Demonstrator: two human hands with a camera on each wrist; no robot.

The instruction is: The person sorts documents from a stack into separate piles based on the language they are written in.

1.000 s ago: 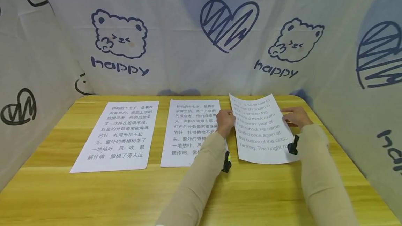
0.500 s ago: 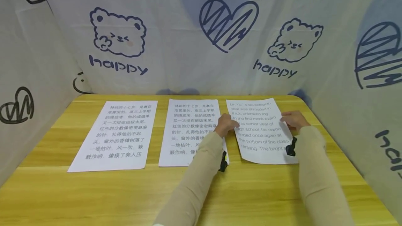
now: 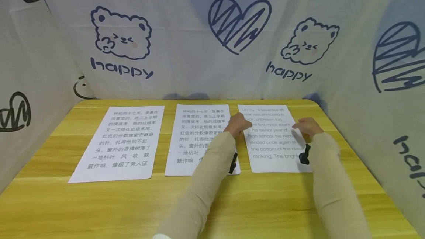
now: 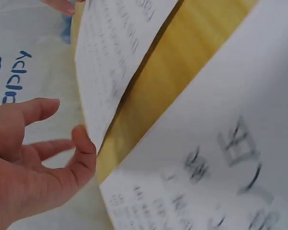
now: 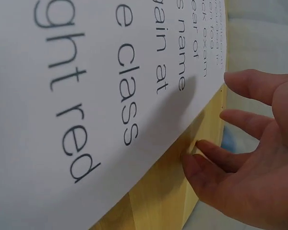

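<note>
A white sheet printed with English text [image 3: 272, 161] lies flat at the right of the wooden table. Over its upper left edge is my left hand [image 3: 238, 124], with thumb and fingers spread apart and nothing between them in the left wrist view. My right hand [image 3: 308, 126] is at the sheet's right edge. In the right wrist view its thumb [image 5: 249, 86] overlaps the paper's edge, while the other fingers hang over bare wood, loosely bent. The middle sheet with Chinese text [image 3: 186, 146] lies partly under my left forearm in the head view.
Another sheet of Chinese text [image 3: 119, 146] lies at the left of the table [image 3: 132, 209]. White cloth [image 3: 182, 65] with drawn hearts, bears and the word "happy" closes off the back and both sides. Dark bands [image 3: 234, 163] show at my wrists.
The English sheet, held curved with its far end raised a second ago, has come down flat. Both hands have let go of its side edges.
</note>
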